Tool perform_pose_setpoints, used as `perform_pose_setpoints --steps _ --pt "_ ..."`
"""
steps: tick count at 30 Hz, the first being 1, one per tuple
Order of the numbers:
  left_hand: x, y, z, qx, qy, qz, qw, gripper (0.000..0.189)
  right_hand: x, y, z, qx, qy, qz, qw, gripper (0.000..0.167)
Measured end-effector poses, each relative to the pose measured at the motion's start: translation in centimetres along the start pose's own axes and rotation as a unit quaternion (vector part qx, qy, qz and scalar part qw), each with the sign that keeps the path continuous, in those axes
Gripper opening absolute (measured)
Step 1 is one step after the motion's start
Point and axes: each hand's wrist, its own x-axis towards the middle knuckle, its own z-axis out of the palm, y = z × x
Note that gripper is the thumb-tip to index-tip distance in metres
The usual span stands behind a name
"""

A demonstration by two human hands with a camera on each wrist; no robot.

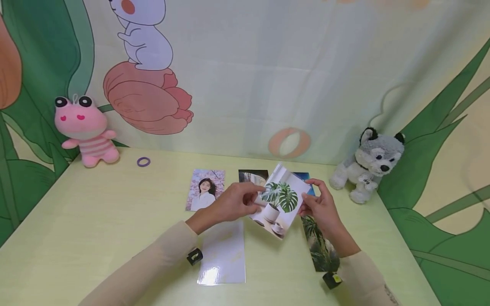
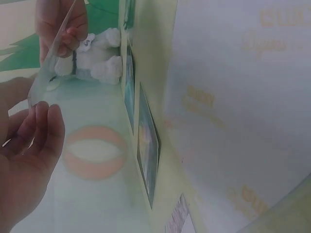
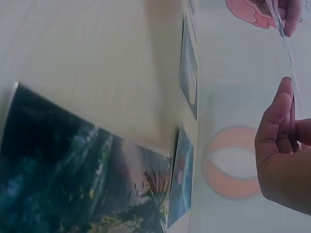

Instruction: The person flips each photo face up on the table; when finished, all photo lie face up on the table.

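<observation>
A photo print of a monstera in a white pot (image 1: 285, 199) is held up over the table, tilted to one side. My left hand (image 1: 237, 202) pinches its left edge between thumb and fingers. On the opposite edge, my right hand (image 1: 321, 212) grips it the same way. Seen from the left wrist, the print (image 2: 46, 80) appears almost edge-on between both hands. Behind it on the table lie a dark print (image 1: 252, 175) and a blue one (image 1: 302, 175), both partly covered by the held print.
A portrait print (image 1: 204, 191) lies left of the hands. Nearer me are a white sheet with faint yellow lettering (image 1: 223, 263) and a jungle print (image 1: 323, 253). A purple ring (image 1: 143, 162), a pink plush frog (image 1: 89, 131) and a plush husky (image 1: 373, 163) stand or lie farther back.
</observation>
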Motion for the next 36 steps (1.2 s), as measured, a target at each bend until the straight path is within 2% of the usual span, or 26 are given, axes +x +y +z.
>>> perform_pose_setpoints --steps 6,9,14,19,23,27,31,36 --pt "-0.3 0.3 0.0 -0.024 -0.070 -0.058 0.9956 0.055 0.2 -0.2 -0.8 -0.049 -0.034 0.004 0.9982 0.035" --pt "-0.6 0.5 0.3 -0.024 -0.091 -0.073 0.9929 0.059 0.3 -0.4 -1.1 -0.083 -0.046 0.001 0.9955 0.035" --pt "-1.2 0.6 1.1 -0.015 -0.091 -0.073 0.9930 0.059 0.3 -0.5 -1.4 -0.120 -0.052 -0.010 0.9914 0.036" --pt "-1.8 0.9 2.5 -0.009 -0.082 -0.080 0.9933 0.058 0.2 -0.4 -1.4 -0.164 -0.061 -0.013 0.9845 0.042" --pt "-2.3 1.0 3.6 0.000 -0.074 -0.098 0.9924 0.055 0.1 0.1 -1.2 -0.210 -0.077 -0.008 0.9745 0.052" --pt "-2.8 1.0 4.3 0.013 -0.068 -0.112 0.9913 0.051 0.0 0.7 -0.9 -0.261 -0.096 -0.011 0.9604 0.059" --pt "-3.2 1.0 5.0 0.000 -0.076 -0.124 0.9894 0.048 -0.2 1.1 -0.6 -0.293 -0.103 -0.011 0.9504 0.060" --pt "-3.6 0.9 5.8 -0.012 -0.100 -0.137 0.9855 0.047 -0.3 1.6 -0.2 -0.316 -0.111 -0.001 0.9424 0.058"
